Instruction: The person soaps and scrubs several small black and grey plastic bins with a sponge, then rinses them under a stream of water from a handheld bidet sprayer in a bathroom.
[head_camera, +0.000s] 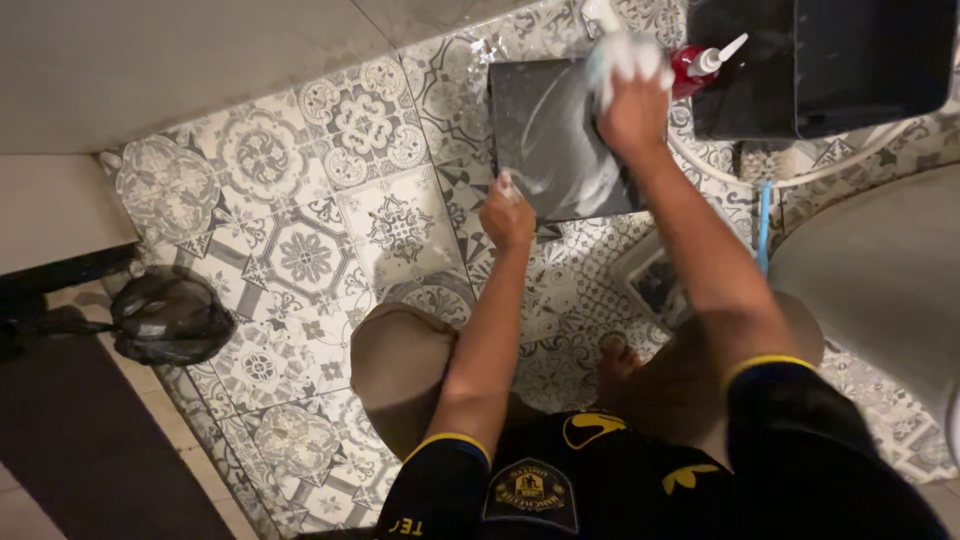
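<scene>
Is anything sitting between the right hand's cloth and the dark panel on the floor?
Nothing visible does. The right hand presses the white cloth on the dark panel. The left hand steadies the panel's lower edge. The red bottle lies off to the side.

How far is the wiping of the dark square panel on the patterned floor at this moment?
Done: pale curved streaks already cross the middle of the dark panel, so that part looks wiped. In hand: the right hand presses a white cloth on its upper right corner, while the left hand steadies the lower left edge. Left: the lower part looks less streaked. A red spray bottle lies beside it.
</scene>
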